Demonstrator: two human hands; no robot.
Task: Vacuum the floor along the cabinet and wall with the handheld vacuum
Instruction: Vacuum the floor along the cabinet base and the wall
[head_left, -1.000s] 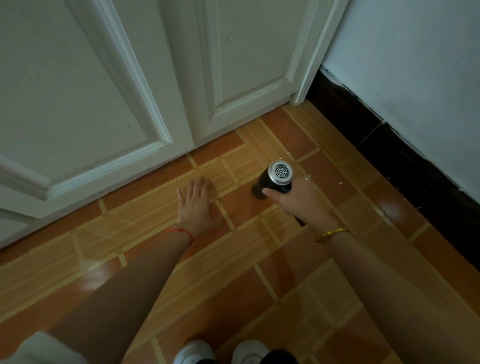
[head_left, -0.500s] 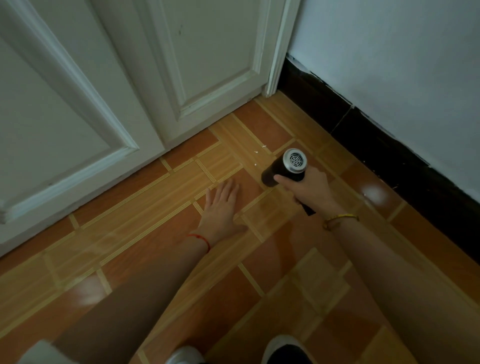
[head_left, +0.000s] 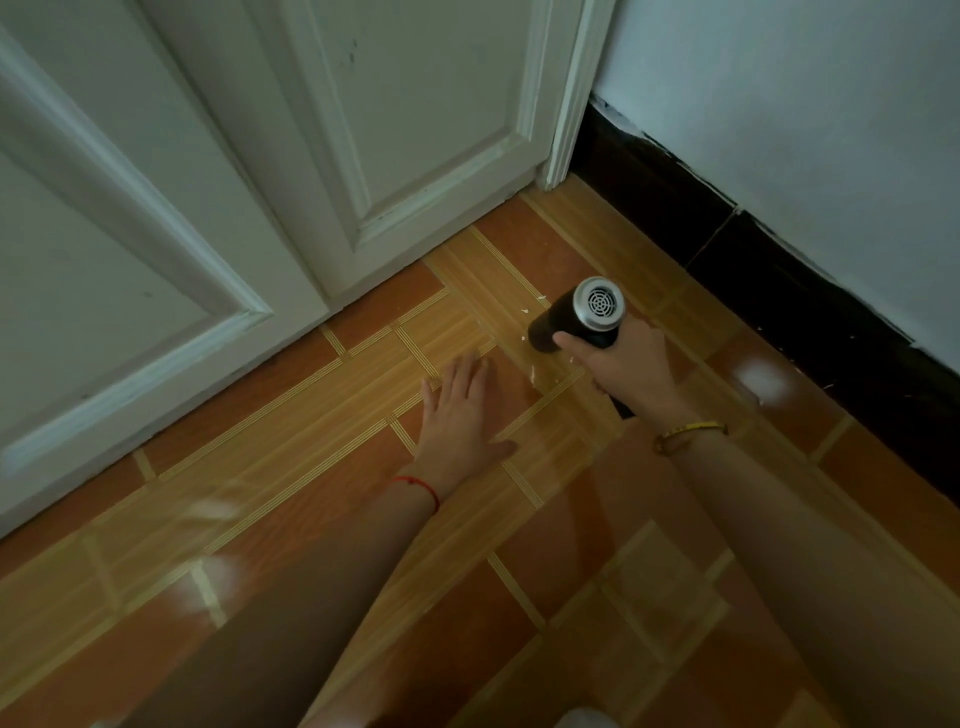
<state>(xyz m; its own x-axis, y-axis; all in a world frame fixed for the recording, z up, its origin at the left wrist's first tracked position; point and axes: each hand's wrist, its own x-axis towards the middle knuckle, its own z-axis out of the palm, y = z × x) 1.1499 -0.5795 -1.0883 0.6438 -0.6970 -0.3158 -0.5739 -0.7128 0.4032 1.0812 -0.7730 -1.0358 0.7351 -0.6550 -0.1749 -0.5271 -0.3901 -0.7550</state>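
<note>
- Over the last second the right hand (head_left: 631, 366) has carried the handheld vacuum (head_left: 574, 319) along the foot of the cabinet (head_left: 415, 130) toward the wall (head_left: 805, 130). The left hand (head_left: 460, 415) has followed across the floor (head_left: 311, 467).
- The right hand's fingers are wrapped round the black body, thumb laid along its side.
- The left hand lies flat on the tiles, fingers straight, holding nothing.
- The vacuum's dark nose points down among white specks (head_left: 540, 299), just short of the corner, with its silver vent end facing up.
- It looks light, rigid and smooth, so a one-handed mid-body wrap, clear of the vent, should suit it.
</note>
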